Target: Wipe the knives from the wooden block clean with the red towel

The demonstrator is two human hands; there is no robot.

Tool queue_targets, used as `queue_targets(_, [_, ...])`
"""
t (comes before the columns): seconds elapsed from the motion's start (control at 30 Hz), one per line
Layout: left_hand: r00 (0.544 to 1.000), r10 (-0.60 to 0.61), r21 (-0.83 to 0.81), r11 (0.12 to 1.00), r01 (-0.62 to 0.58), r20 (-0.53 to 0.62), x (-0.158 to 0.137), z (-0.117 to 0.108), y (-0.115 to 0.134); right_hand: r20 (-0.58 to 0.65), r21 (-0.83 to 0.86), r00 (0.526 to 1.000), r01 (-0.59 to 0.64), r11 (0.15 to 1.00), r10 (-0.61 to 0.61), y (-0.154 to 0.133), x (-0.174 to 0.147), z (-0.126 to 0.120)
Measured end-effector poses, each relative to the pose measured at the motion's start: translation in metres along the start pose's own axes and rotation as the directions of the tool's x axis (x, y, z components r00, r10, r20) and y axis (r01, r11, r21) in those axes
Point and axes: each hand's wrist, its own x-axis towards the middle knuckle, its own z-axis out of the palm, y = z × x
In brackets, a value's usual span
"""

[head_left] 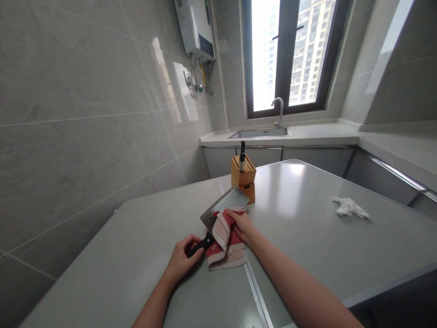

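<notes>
My left hand (187, 255) is closed around the black handle of a cleaver (227, 203). The broad metal blade slants up and to the right over the table, its far end in front of the knife block. In my right hand (241, 224) is a red and beige cloth (223, 239), pressed against the blade near the handle. Part of the cloth hangs down beside the handle, and it hides the blade's lower edge. Just beyond the blade stands the wooden knife block (243, 175), with a black-handled tool (242, 157) upright in it.
The grey table (300, 255) has a metal seam (256, 291) running through it. A crumpled white tissue (350, 207) lies to the right. Behind the table are a white counter (317, 132), a sink (259, 133) with a faucet (281, 111), and a window. A tiled wall (85, 86) borders the left.
</notes>
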Motion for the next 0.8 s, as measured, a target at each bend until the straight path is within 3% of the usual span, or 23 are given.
queue_targets(0.23, [0.998, -0.052, 0.023, 0.998, 0.053, -0.042, 0.002, 0.0, 0.002, -0.064, 0.084, 0.998, 0.032, 0.996, -0.026, -0.004, 0.011, -0.011])
queue_targets(0.43, [0.998, -0.032, 0.043, 0.998, 0.035, -0.055, -0.002, -0.003, 0.007, -0.022, 0.116, 1.0, -0.01, 0.993, 0.013, -0.005, 0.011, -0.014])
queue_targets(0.63, [0.992, -0.092, 0.02, 0.995, 0.094, -0.084, -0.006, -0.033, 0.043, 0.013, 0.118, 0.997, -0.073, 0.99, 0.072, -0.006, 0.01, -0.017])
queue_targets(0.73, [0.975, -0.024, 0.052, 0.998, 0.036, -0.22, -0.015, -0.048, 0.075, 0.037, 0.125, 0.992, -0.126, 0.984, 0.123, -0.007, 0.009, -0.016])
queue_targets(0.8, [0.922, 0.037, 0.087, 0.996, -0.003, -0.386, -0.023, -0.055, 0.094, 0.057, 0.134, 0.984, -0.175, 0.975, 0.168, -0.007, 0.008, -0.015])
